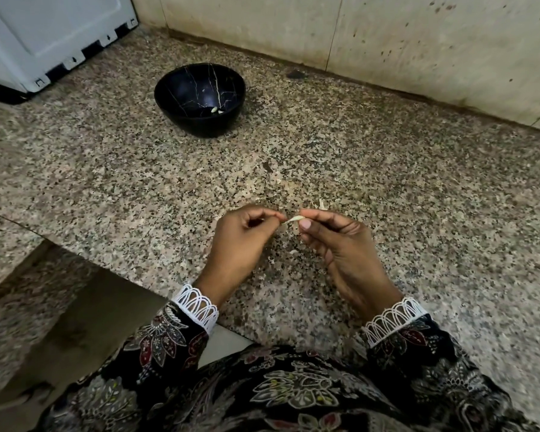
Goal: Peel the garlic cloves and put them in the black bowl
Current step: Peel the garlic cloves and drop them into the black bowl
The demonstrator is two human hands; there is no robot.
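Two hands pinch one garlic clove above the near part of the granite bench.

The left hand has its thumb and forefinger closed on the clove's left tip, its other fingers curled in; the right hand pinches the right end between thumb and forefinger, the thumbnail facing up. The clove hangs between the two hands, clear of the bench surface. The black bowl stands well apart, toward the far edge of the bench near its left end, with a couple of pale pieces lying at its bottom; whether they are peeled cloves cannot be told. A small pale scrap lies on the bench just beyond the right hand. A white appliance occupies the far left corner. Both sleeves are dark floral cloth with white lace cuffs.
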